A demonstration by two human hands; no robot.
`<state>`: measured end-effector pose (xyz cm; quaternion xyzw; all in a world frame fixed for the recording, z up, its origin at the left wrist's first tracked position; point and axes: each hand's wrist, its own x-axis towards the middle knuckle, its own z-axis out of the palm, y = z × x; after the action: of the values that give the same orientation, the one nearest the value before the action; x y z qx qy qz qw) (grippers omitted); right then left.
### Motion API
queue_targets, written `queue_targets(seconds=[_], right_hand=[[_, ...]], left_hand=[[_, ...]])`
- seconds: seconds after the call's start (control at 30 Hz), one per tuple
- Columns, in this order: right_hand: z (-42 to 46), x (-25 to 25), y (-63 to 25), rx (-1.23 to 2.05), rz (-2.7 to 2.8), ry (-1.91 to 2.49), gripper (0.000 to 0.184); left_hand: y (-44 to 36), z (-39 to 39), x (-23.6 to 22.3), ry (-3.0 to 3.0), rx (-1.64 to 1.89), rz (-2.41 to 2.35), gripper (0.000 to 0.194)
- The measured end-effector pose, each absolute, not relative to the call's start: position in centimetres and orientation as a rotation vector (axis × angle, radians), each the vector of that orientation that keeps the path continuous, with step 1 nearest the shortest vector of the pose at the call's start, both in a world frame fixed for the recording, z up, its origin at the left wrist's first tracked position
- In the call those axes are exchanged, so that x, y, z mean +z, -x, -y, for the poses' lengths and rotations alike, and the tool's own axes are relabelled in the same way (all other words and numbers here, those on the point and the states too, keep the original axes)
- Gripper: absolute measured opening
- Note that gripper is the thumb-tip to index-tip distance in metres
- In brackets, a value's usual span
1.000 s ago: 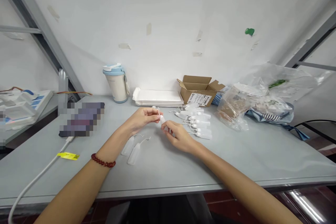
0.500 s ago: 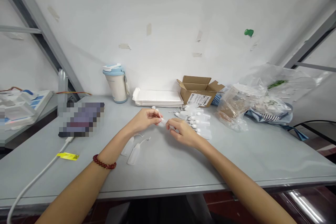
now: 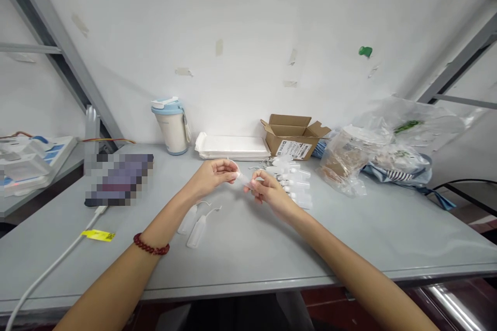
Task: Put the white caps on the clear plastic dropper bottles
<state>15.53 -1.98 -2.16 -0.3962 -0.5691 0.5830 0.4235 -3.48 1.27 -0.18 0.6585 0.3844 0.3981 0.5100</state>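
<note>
1. The small translucent bottle (image 3: 244,181) was between the two hands, above the counter (image 3: 248,264).
2. The left hand (image 3: 213,177) had its fingers closed on the white top end.
3. The right hand (image 3: 268,192) gripped the other end in its fingers.
4. Two similar bottles (image 3: 197,231) lay near the left wrist.
5. More bottles (image 3: 302,185) lay beyond the right hand, before the open carton (image 3: 286,145).

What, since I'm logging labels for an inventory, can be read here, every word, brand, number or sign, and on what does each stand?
Nothing can be read for certain.
White label on the cardboard box: print and a code, too small.
Cup: faint lettering, too small.
Yellow tag on the white cable: dark print, too blurred.
</note>
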Motion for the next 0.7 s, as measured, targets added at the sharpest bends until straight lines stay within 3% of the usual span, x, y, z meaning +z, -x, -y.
queue_targets(seconds=[0.23,0.7], right_hand=[[2.1,-2.5,-14.8,1.436,1.153,1.065,0.035],[1.6,-3.3,-14.8,1.213,1.391,0.969,0.025]], left_hand=[[2.6,-0.7,0.2,-1.572,0.99,-1.006,0.025],[1.9,-0.2,-0.4,-1.351,0.911,-1.048,0.036]])
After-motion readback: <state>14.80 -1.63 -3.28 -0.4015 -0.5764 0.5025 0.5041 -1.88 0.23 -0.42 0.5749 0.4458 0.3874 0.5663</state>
